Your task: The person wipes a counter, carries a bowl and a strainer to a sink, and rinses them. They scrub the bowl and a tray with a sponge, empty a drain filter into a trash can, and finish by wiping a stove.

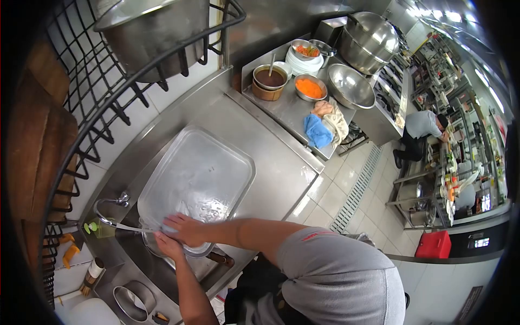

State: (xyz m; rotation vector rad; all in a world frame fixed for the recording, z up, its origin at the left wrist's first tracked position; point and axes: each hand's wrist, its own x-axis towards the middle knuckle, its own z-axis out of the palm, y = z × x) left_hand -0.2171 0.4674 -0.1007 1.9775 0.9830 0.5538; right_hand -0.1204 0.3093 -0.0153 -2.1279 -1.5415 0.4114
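A large, shallow rectangular tray [200, 157] lies across the sink and the steel counter, with water pooled and splashed at its near end. My right hand [186, 229] rests on that wet end with its fingers stretched out. Close beside it, my left hand [171, 247] is closed around the end of a pale hose [132, 227]. This hose runs from the curved tap [111, 208] on the left. Under the tray's near corner, a round metal bowl rim shows in the sink, mostly hidden. A brown wooden handle [221, 259] sticks out below the tray.
A black wire rack [141, 70] holding a big pot overhangs the left. Bowls of orange food [310, 88], a sauce pot [270, 77], stacked plates and cloths [319, 130] stand on the back counter. A person [425, 130] bends over a far worktop. Metal ring moulds [131, 303] sit lower left.
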